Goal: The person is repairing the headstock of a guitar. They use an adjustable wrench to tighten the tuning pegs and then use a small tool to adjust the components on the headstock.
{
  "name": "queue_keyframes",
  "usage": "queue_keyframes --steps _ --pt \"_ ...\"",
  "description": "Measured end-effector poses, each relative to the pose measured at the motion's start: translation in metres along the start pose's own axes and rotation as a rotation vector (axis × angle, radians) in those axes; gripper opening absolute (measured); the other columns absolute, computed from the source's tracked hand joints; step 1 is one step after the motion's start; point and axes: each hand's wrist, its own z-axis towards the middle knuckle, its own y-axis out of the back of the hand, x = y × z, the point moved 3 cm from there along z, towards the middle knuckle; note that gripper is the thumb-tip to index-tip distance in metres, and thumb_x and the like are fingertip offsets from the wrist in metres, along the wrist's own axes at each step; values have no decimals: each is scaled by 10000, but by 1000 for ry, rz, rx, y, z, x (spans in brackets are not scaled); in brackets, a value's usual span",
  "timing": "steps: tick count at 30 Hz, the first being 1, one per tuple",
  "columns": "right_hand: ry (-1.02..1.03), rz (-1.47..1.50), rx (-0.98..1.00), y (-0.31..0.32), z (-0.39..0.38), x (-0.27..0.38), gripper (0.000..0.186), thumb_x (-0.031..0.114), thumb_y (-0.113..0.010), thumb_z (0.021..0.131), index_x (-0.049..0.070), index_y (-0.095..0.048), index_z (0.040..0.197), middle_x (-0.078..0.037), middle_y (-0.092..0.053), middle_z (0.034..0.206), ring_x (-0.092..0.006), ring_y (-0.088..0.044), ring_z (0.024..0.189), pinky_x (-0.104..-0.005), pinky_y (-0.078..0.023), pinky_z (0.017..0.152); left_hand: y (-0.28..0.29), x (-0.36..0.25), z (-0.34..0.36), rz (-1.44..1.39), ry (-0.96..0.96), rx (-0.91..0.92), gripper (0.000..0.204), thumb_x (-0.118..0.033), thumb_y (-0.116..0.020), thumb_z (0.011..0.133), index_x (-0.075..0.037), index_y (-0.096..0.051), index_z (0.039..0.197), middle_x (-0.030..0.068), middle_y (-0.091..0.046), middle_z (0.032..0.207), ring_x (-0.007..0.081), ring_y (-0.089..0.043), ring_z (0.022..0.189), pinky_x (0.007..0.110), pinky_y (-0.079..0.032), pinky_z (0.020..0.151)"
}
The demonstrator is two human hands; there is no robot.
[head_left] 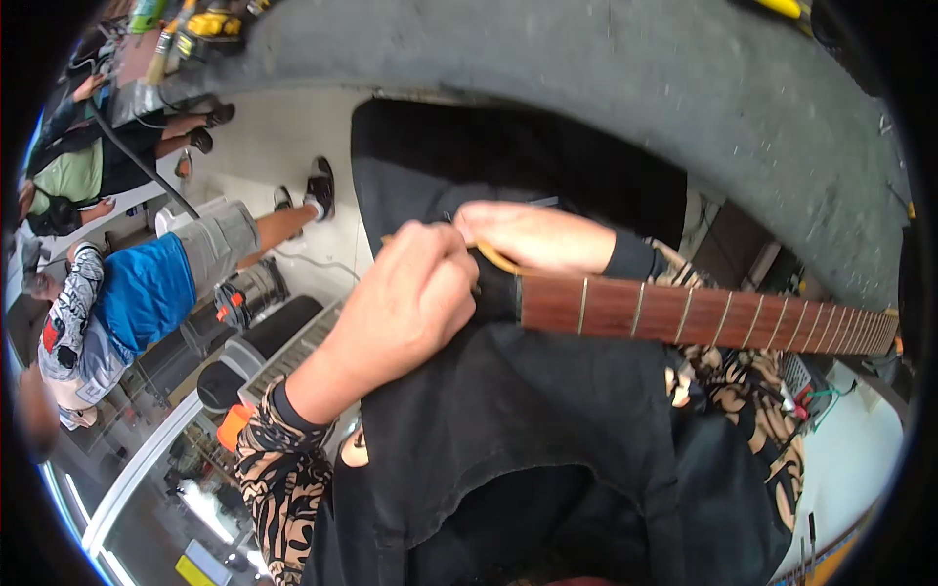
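A guitar neck with a brown rosewood fretboard (743, 315) lies crosswise over my black apron (518, 420). Its dark headstock (496, 278), edged in pale yellow, sits at the middle. My left hand (415, 293) is closed at the headstock's left side, its fingers curled over whatever it grips, which is hidden. My right hand (523, 236) reaches in from the right just beyond the headstock, fingertips drawn together beside my left fingers. What they pinch is too small and covered to make out.
A grey workbench (586, 49) curves across the top, holding brushes and yellow tools (210, 24) at left. A co-worker in a blue top (147, 293) and other people stand at left. A vacuum cleaner (244, 298) and a hose are on the floor. A white surface (850, 449) is at right.
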Motion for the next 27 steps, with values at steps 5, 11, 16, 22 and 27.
queue_keyframes --steps 5,11,16,22,27 --pt "-179 260 32 -3 4 3 301 231 -493 1166 37 -716 1109 -8 -678 1059 -90 -579 981 -305 -506 912 6 -2 10 38 -29 152 410 60 -818 704 -17 -581 1030 170 -636 1096 355 -653 917 453 -567 779" --pt "-100 -116 -45 9 -4 21 415 269 -436 1190 -51 -689 1267 -108 -700 1266 -225 -637 1225 -347 -474 1112 89 64 111 196 -219 -172 202 -45 -782 877 -35 -679 1050 129 -689 993 342 -665 876 416 -557 783" --pt "-178 -53 -102 10 -1 16 393 285 -477 1170 -19 -711 1255 -66 -717 1285 -189 -629 1267 -318 -454 1135 111 176 191 608 -13 -164 257 -138 -732 1021 -11 -648 1229 204 -681 1076 363 -661 1011 451 -532 896" --pt "-226 150 -165 12 5 5 365 289 -512 1156 2 -724 1232 -38 -724 1237 -151 -634 1208 -298 -468 1083 119 187 198 520 133 5 267 -233 -710 1047 2 -586 1070 268 -682 996 482 -672 1000 537 -521 878" --pt "-261 256 -225 13 6 6 343 289 -537 1147 16 -733 1213 -17 -724 1210 -122 -640 1151 -284 -485 1031 124 107 163 155 321 -131 172 -155 -698 1049 -13 -602 1072 198 -694 865 387 -712 857 442 -546 756"
